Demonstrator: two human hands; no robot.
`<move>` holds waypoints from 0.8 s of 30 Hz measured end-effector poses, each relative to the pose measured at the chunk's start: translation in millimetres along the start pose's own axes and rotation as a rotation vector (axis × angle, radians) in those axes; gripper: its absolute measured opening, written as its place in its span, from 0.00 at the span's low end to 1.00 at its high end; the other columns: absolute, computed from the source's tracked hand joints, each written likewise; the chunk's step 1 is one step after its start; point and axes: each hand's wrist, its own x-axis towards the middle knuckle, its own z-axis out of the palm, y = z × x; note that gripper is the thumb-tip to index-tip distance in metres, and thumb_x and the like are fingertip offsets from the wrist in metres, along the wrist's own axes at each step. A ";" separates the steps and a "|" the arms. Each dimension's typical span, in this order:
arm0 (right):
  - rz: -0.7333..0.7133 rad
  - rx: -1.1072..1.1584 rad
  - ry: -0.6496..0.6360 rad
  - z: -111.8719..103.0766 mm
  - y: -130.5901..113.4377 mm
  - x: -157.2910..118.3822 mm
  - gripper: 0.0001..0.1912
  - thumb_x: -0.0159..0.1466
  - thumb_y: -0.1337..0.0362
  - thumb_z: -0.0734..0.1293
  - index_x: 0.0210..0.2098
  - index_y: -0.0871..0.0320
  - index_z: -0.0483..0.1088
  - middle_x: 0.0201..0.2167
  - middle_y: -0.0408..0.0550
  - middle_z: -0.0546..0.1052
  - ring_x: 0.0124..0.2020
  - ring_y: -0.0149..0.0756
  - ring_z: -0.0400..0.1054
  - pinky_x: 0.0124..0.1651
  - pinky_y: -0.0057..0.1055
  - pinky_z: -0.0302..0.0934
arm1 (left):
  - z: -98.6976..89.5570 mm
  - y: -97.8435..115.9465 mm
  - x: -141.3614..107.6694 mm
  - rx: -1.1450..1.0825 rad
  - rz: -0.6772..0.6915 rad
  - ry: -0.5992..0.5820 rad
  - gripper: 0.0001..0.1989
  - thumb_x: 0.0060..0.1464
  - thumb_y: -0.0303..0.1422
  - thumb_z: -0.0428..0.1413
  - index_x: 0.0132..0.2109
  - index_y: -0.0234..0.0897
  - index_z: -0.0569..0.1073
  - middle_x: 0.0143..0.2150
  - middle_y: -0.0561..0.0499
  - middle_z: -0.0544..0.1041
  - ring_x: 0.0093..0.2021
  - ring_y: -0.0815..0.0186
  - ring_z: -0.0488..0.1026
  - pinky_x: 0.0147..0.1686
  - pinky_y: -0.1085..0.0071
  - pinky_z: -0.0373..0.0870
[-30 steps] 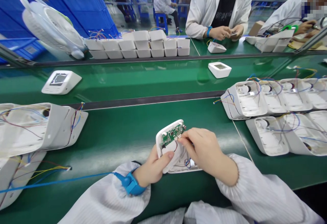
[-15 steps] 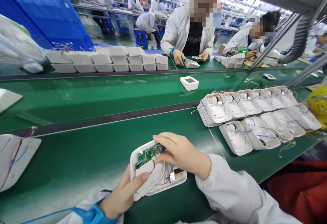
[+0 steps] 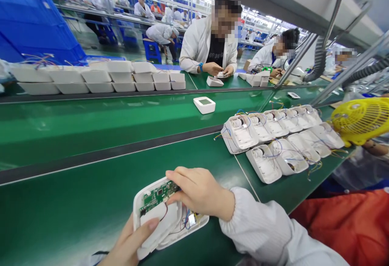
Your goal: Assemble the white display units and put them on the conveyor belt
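My left hand (image 3: 130, 239) grips the near left side of a white plastic casing (image 3: 158, 208), thumb on top. Inside its far end sits a green circuit board (image 3: 154, 196). My right hand (image 3: 202, 191) is closed at the board's right end, fingers over the far rim and thumb by a small white connector. That end of the board is hidden under the fingers. A dark red wire curves out near the thumb. Under and right of this casing lies a second white shell (image 3: 186, 232) with coloured wires and a shiny silver piece (image 3: 191, 220).
Two rows of open white housings (image 3: 263, 161) with loose wires stand at the right, near a yellow fan (image 3: 358, 116). A white unit with a screen (image 3: 204, 105) lies on the green belt (image 3: 121, 114). Stacked housings (image 3: 97, 80) line the far side, where a co-worker (image 3: 197, 43) handles parts.
The view has swung right, so the surroundings sit further left and more of the yellow fan shows. My hands keep the same hold on the casing and board.
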 end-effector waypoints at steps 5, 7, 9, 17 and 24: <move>0.010 -0.010 -0.015 0.7 -1.4 -1.2 0.25 0.73 0.49 0.54 0.57 0.63 0.64 0.46 0.54 0.77 0.42 0.34 0.73 0.40 0.28 0.67 | 0.2 3.5 0.5 0.022 -0.029 -0.019 0.42 0.35 0.44 0.70 0.60 0.41 0.71 0.48 0.45 0.82 0.53 0.40 0.75 0.50 0.54 0.77; 0.005 -0.024 -0.020 1.3 -0.8 -1.8 0.25 0.73 0.50 0.55 0.57 0.63 0.63 0.45 0.54 0.77 0.42 0.33 0.73 0.39 0.28 0.67 | -0.5 4.1 0.6 0.027 -0.050 -0.013 0.43 0.34 0.45 0.70 0.60 0.40 0.70 0.46 0.44 0.83 0.53 0.40 0.75 0.49 0.53 0.77; -0.009 -0.032 0.000 2.2 0.0 -2.6 0.25 0.72 0.50 0.56 0.57 0.63 0.63 0.44 0.53 0.77 0.41 0.33 0.73 0.38 0.28 0.67 | -1.4 4.6 0.5 0.040 -0.063 -0.004 0.44 0.34 0.46 0.70 0.60 0.40 0.70 0.45 0.45 0.83 0.53 0.39 0.75 0.49 0.53 0.77; 0.042 -0.033 -0.070 1.7 -0.8 -2.3 0.26 0.71 0.49 0.57 0.58 0.63 0.62 0.47 0.54 0.76 0.45 0.34 0.73 0.41 0.28 0.69 | 1.0 8.2 0.1 0.024 -0.071 0.032 0.47 0.30 0.46 0.72 0.60 0.40 0.71 0.44 0.46 0.84 0.50 0.41 0.77 0.44 0.58 0.80; 0.018 0.083 -0.123 -3.1 3.1 2.2 0.33 0.69 0.43 0.56 0.60 0.65 0.60 0.51 0.56 0.74 0.52 0.35 0.70 0.51 0.28 0.66 | 2.9 12.5 -2.1 0.015 -0.127 0.068 0.47 0.26 0.40 0.73 0.59 0.40 0.72 0.45 0.46 0.83 0.50 0.39 0.77 0.46 0.55 0.80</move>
